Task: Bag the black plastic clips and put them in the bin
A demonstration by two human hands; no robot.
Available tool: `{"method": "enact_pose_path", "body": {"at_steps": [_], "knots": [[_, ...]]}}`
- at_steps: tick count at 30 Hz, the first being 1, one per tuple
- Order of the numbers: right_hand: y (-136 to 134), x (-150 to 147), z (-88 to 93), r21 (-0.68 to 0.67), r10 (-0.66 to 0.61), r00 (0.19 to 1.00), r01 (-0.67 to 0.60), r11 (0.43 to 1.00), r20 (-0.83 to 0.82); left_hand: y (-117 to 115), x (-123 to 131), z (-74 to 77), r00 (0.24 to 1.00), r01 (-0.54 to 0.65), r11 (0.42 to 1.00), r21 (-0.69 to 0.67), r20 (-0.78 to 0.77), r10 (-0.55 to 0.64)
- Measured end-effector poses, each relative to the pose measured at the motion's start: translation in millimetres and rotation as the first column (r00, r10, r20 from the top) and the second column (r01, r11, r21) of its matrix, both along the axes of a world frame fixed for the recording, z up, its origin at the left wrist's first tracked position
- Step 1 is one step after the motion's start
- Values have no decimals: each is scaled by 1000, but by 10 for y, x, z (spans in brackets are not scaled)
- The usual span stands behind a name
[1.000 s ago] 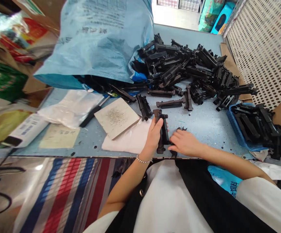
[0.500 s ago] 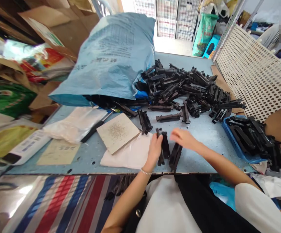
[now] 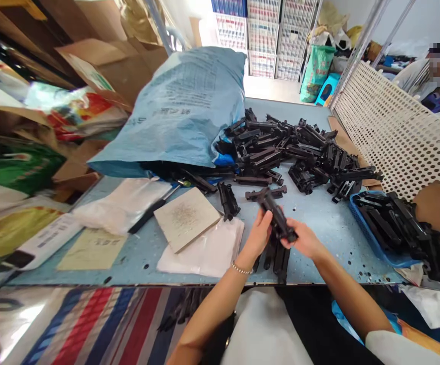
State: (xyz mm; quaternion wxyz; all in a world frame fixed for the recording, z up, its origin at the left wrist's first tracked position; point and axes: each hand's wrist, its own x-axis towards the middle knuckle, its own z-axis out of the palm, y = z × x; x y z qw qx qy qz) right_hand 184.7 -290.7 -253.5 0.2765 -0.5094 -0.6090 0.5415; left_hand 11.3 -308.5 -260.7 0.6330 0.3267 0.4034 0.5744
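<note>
Now, both hands engage a single black part (image 3: pixel 275 215), raised above the near side of the counter (image 3: pixel 330 228) and tilted, its far end toward the left. The left hand (image 3: pixel 261 232) is curled partly closed about the middle of the part; the right hand (image 3: pixel 300 237) pinches its near end, fingertips closed on it.

Half a second ago the left hand was at the parts by the near edge and the right hand was apart from it, holding nothing discernible. A part then lying crosswise beside the small far row is now absent from that spot; it is probably the one held. The work is therefore judged to have passed to a fresh piece.

Several loose parts (image 3: pixel 282 263) lie side by side below, partly hidden by the hands and the held part; their count cannot be confirmed. Motion blurs the held part's far end. The blue bag (image 3: pixel 189 111) conceals its contents beyond the mouth. The right hand's far fingers are hidden.
</note>
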Motion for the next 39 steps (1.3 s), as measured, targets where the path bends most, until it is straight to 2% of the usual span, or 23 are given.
{"method": "enact_pose_path", "body": {"at_steps": [1, 3, 4, 6, 8, 9, 10, 11, 14, 15, 16, 17, 20, 21, 23, 25, 27, 30, 32, 33, 35, 37, 39], "knots": [[-76, -23, 60, 36, 36, 999, -36, 999, -4, 1, 13, 106, 997, 16, 999, -41, 71, -13], [-91, -32, 229, 254, 7, 995, -32, 967, 99, -42, 10, 283, 996, 52, 994, -97, 80, -45], [-39, -24, 323, 406, -33, 986, -37, 913, 165, -83, -2, 348, 996, 72, 992, -103, 56, -67], [137, -13, 488, 653, -90, 958, -117, 748, 274, -186, -32, 428, 992, 124, 987, -101, 31, -121], [328, -38, 585, 746, -43, 932, -260, 613, 360, -284, -53, 448, 983, 183, 978, -101, 26, -181], [402, -68, 604, 749, 0, 923, -312, 584, 385, -319, -61, 440, 980, 196, 976, -94, -4, -197], [451, -107, 607, 733, 44, 921, -336, 592, 387, -341, -71, 424, 980, 187, 979, -82, -56, -192], [471, -151, 598, 697, 88, 926, -337, 633, 368, -349, -85, 403, 978, 163, 984, -65, -123, -170], [362, -265, 543, 523, 191, 940, -317, 791, 282, -302, -168, 349, 966, 23, 1000, -16, -259, -26], [281, -287, 522, 497, 227, 929, -350, 794, 291, -275, -207, 343, 967, -20, 1000, -24, -256, 13], [188, -300, 499, 511, 263, 906, -406, 757, 331, -250, -245, 346, 970, -53, 998, -42, -241, 41], [90, -306, 470, 558, 280, 877, -468, 686, 391, -231, -275, 356, 974, -70, 996, -64, -221, 54], [-182, -300, 344, 712, 217, 817, -573, 406, 534, -232, -286, 406, 984, -40, 993, -113, -176, 19], [-255, -295, 292, 742, 194, 817, -575, 344, 543, -251, -263, 419, 985, -22, 993, -114, -172, 2], [-375, -287, 186, 780, 193, 834, -551, 296, 516, -303, -206, 428, 980, 7, 995, -98, -197, -26], [-462, -284, 103, 790, 230, 855, -517, 330, 464, -344, -188, 403, 965, 17, 998, -57, -259, -31], [-483, -294, 61, 749, 286, 855, -517, 414, 433, -347, -252, 329, 945, -3, 1000, -13, -326, -1], [-249, -335, 69, 623, 338, 824, -565, 541, 454, -296, -455, 98, 888, -129, 992, -5, -447, 113], [123, -372, 83, 593, 229, 833, -525, 611, 503, -279, -555, -120, 809, -192, 980, -43, -572, 133], [353, -389, 80, 611, 111, 835, -477, 632, 538, -289, -570, -236, 759, -194, 979, -56, -641, 114], [812, -411, 53, 589, -73, 750, -450, 671, 657, -344, -526, -452, 645, -161, 986, -43, -761, 72], [1137, -420, 11, 496, -122, 627, -466, 733, 769, -411, -425, -609, 549, -114, 993, 6, -833, 68], [1207, -429, -13, 448, -125, 570, -472, 760, 812, -436, -330, -676, 519, -79, 995, 53, -851, 86]]}}
